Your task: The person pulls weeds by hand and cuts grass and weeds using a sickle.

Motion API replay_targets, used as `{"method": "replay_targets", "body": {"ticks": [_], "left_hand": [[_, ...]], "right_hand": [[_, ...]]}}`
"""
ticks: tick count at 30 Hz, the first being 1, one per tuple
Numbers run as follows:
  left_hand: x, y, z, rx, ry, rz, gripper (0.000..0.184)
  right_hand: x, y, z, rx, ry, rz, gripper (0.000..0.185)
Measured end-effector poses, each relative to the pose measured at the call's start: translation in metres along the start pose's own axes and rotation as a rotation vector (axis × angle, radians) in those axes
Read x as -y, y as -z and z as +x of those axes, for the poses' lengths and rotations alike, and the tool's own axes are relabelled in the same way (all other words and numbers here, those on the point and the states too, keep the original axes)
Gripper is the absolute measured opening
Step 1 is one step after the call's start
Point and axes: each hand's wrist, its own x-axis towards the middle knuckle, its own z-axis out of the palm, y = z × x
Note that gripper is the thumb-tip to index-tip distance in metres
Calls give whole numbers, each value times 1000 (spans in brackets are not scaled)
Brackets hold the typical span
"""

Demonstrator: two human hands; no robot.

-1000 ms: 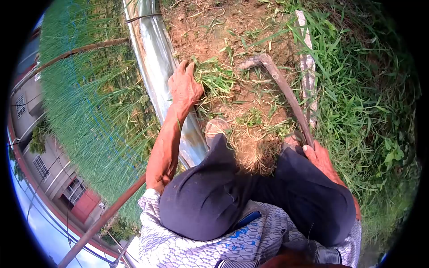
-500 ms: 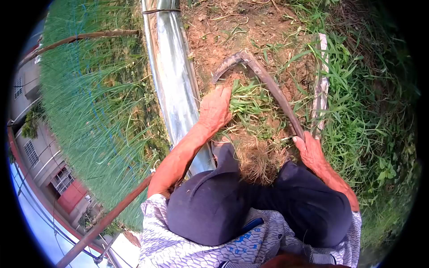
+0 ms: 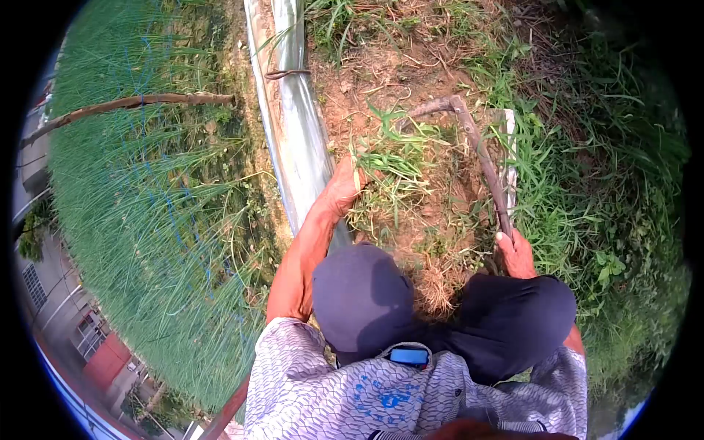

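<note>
My left hand [image 3: 343, 188] is closed around a bunch of pulled grass weeds [image 3: 400, 165], its leaves spreading over the fingers. My right hand [image 3: 516, 254] grips the lower end of the wooden handle of a sickle [image 3: 480, 150]. The tool's head angles back to the left beyond the handle, and its tip is partly covered by the weeds. Between my knees lies a clump of dry roots and grass [image 3: 438, 290] on reddish soil [image 3: 381, 70].
A strip of clear plastic sheeting [image 3: 301, 132], tied with a cord, runs along the left of the soil. Beyond it grows a thin-leaved green crop [image 3: 139, 242], crossed by a wooden pole [image 3: 132, 104]. A pale narrow strip [image 3: 510, 150] stands among grass on the right.
My left hand has lifted the weeds, which now lie over its fingers. The sickle's head has shifted right, away from that hand. The view has also moved.
</note>
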Motion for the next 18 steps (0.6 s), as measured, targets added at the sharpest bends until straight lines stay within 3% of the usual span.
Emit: {"method": "replay_targets", "body": {"ticks": [1, 5, 7, 9, 12, 14, 15, 17, 18], "left_hand": [[4, 7, 7, 23, -16, 1, 21], [32, 30, 15, -27, -634, 943, 21], [-1, 18, -3, -5, -755, 974, 23], [-28, 12, -6, -142, -214, 644, 25], [4, 50, 24, -138, -127, 892, 29], [-2, 54, 24, 1, -79, 861, 34], [-4, 52, 12, 52, 51, 406, 33], [-19, 47, 12, 99, 199, -52, 31], [-34, 48, 27, 192, 265, 371, 37]], "right_hand": [[18, 4, -5, -70, 32, 21, 45], [49, 22, -12, -151, 9, -34, 46], [65, 27, -20, -198, 26, -75, 46], [92, 33, -30, -214, 0, -144, 45], [123, 47, -42, -227, 18, -268, 45], [176, 61, -47, -161, -25, -273, 47], [196, 71, -40, -146, 42, -270, 48], [240, 92, -20, -119, 122, -326, 49], [262, 99, -3, -114, 147, -385, 49]]}}
